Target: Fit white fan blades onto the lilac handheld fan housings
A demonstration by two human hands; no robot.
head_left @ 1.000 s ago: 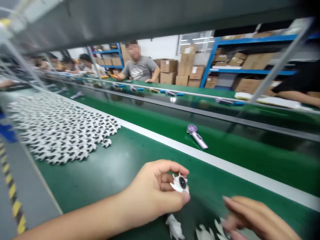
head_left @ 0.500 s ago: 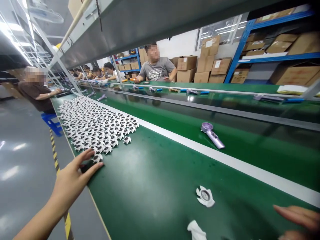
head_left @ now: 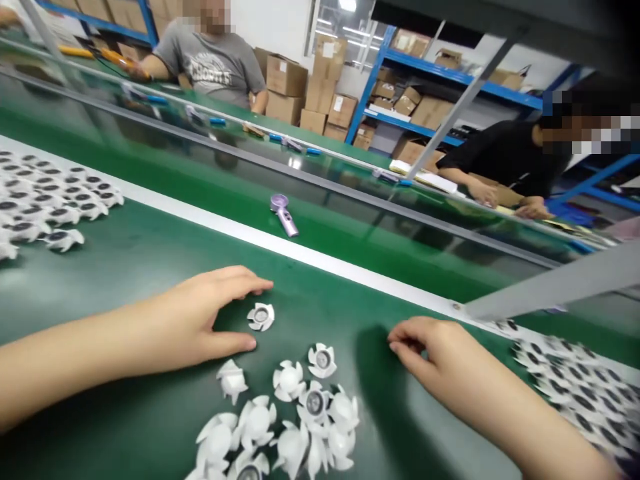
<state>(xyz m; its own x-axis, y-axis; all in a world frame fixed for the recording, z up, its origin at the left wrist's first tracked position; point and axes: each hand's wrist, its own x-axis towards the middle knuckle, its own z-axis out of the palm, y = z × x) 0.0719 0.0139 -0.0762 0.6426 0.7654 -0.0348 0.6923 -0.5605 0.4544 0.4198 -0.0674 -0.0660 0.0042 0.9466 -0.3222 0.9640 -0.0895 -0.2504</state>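
Observation:
My left hand is open, its thumb and fingers apart on either side of a small white fan impeller that lies hub side up on the green bench. It does not grip the impeller. My right hand is held over the bench to the right, thumb and fingertips brought together, with nothing showing between them. Below and between the hands is a loose heap of white fan impellers, some with the dark hub up and others turned over. One overturned impeller lies just under my left thumb.
Close rows of impellers cover the bench at left and right. Beyond a white strip lies a purple handheld fan. A slanted metal post rises at right. Two people work across the line.
The view has swung right, bringing the loose heap and the right-hand rows into sight. My left hand has left the left-hand rows for the single impeller. My right hand now shows fully.

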